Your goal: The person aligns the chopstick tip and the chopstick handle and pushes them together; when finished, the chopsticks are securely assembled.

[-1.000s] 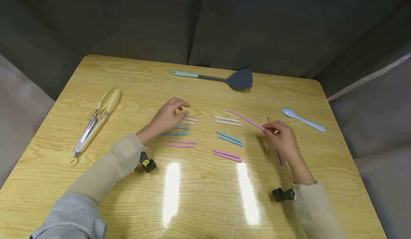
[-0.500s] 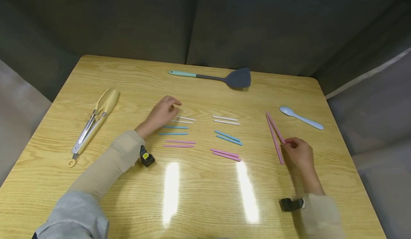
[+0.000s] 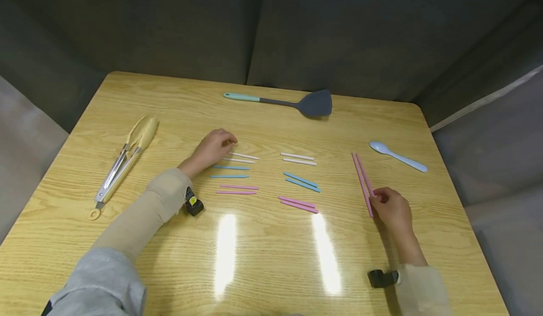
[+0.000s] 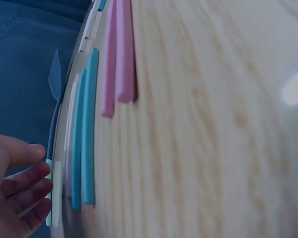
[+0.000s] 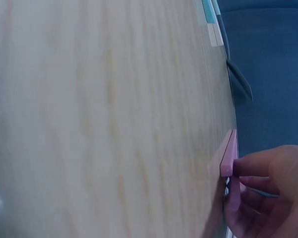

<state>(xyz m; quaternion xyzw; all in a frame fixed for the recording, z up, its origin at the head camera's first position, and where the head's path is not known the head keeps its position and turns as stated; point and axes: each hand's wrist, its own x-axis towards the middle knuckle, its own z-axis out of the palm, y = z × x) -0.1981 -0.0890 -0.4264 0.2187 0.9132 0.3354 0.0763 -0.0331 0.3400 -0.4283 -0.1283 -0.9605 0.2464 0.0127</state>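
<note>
In the head view my right hand pinches one pink chopstick near its lower end. A second pink chopstick lies along its left side, the two almost parallel. The right wrist view shows thumb and fingertips at the near ends of the pink chopsticks. My left hand hovers by the left ends of two short white sticks, partly covering them. Its fingers are loosely bent and hold nothing; in the left wrist view the thumb of the left hand stands apart from them.
Short blue sticks and pink sticks lie below the white ones. To their right are matching pairs of white, blue and pink sticks. Around them lie tongs, a turner and a pale blue spoon.
My right hand has brought its pink chopstick down and right, beside the other one, and narrowed the angle between them. My left hand has drawn back slightly left.
</note>
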